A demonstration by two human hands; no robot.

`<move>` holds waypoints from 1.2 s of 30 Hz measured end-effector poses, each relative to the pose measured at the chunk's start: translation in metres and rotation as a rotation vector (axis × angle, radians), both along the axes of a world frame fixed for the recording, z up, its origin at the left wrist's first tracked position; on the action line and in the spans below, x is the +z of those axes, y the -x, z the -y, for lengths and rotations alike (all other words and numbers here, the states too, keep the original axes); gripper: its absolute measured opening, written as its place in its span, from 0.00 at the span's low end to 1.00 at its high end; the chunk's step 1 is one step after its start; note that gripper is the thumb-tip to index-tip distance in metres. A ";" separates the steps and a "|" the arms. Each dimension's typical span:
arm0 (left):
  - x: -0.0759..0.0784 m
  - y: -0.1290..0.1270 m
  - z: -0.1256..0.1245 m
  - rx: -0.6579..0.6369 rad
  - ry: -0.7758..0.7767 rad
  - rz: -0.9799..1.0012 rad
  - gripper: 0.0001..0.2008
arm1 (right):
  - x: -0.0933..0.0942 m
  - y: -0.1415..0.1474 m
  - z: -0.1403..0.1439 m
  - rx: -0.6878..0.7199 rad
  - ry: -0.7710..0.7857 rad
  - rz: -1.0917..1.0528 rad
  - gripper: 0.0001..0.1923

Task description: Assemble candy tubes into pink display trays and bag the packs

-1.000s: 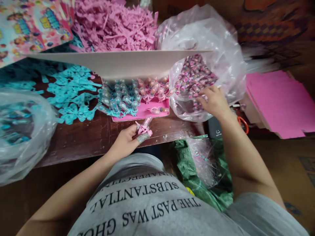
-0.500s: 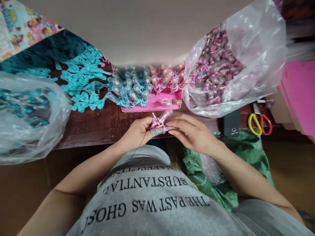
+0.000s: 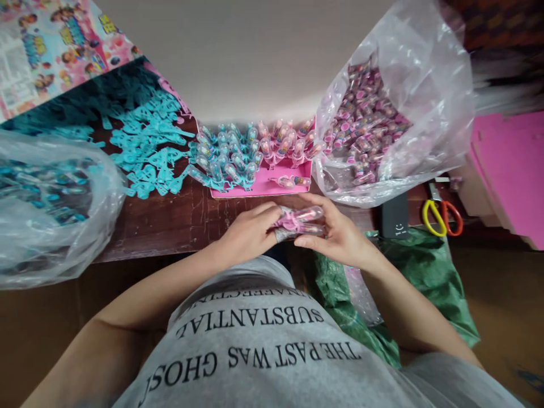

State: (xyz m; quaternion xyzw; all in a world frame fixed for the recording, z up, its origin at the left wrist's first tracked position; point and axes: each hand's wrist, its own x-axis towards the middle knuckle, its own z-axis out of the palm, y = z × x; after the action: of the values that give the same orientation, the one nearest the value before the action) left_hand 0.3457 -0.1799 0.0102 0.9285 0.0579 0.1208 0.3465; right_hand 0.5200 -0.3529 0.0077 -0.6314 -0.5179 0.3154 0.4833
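We are pinching a small pink-capped capsule toy (image 3: 300, 220) between our left hand (image 3: 249, 235) and right hand (image 3: 335, 235) at the table's (image 3: 170, 221) near edge; loosening either grip is risking it dropping off.

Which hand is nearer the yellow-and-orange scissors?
Right. The right hand is between the scissors and the left hand, which sits farther away.

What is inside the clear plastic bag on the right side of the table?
The clear plastic bag holds many small pink capsule toys, piled loosely. The lower layers and the bottom of the pile are covered by the crumpled plastic and by the pieces on top, so their number cannot be told.
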 end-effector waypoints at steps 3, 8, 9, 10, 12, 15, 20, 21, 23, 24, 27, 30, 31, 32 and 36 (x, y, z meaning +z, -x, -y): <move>0.009 -0.017 0.002 -0.065 -0.095 0.051 0.16 | 0.007 -0.008 0.007 -0.169 -0.061 0.057 0.20; 0.022 -0.046 -0.016 0.049 -0.487 0.263 0.12 | 0.034 -0.046 0.020 -0.583 -0.122 0.091 0.16; 0.024 -0.051 -0.022 0.020 -0.567 0.250 0.08 | 0.037 -0.054 0.019 -0.580 -0.117 0.116 0.17; 0.025 -0.055 -0.029 -0.012 -0.637 0.220 0.10 | 0.039 -0.061 0.017 -0.547 -0.103 0.154 0.17; 0.025 -0.061 -0.045 -0.036 -0.727 0.142 0.14 | 0.037 -0.073 0.008 -0.451 -0.061 0.275 0.16; 0.021 -0.061 -0.070 0.065 -0.724 0.087 0.15 | 0.027 -0.086 -0.011 -0.308 -0.010 0.482 0.14; 0.013 -0.057 -0.087 0.169 -0.616 0.116 0.16 | 0.019 -0.103 -0.052 -0.029 0.067 0.757 0.14; 0.013 -0.058 -0.085 0.177 -0.618 0.117 0.15 | 0.021 -0.105 -0.059 0.019 0.097 0.812 0.14; 0.015 -0.059 -0.081 0.185 -0.640 0.136 0.14 | 0.031 -0.106 -0.073 0.115 0.160 0.902 0.13; 0.016 -0.060 -0.078 0.178 -0.652 0.149 0.13 | 0.036 -0.106 -0.079 0.154 0.190 0.932 0.13; 0.023 -0.063 -0.076 0.108 -0.679 0.134 0.15 | 0.045 -0.104 -0.094 0.184 0.268 0.980 0.12; 0.028 -0.067 -0.079 0.064 -0.671 0.046 0.15 | 0.044 -0.102 -0.103 0.122 0.283 1.030 0.13; 0.030 -0.069 -0.080 0.069 -0.650 0.030 0.15 | 0.042 -0.102 -0.104 0.106 0.277 1.047 0.14; 0.031 -0.070 -0.080 0.080 -0.618 0.028 0.14 | 0.042 -0.101 -0.105 0.096 0.272 1.062 0.14; 0.032 -0.077 -0.073 0.075 -0.454 0.083 0.14 | 0.048 -0.096 -0.103 0.132 0.293 1.070 0.11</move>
State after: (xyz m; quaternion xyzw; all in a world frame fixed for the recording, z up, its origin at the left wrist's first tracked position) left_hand 0.4229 -0.1072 0.0426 0.9740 0.0493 0.1816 0.1261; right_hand 0.6157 -0.2497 0.0552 -0.7303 -0.6802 0.0492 0.0397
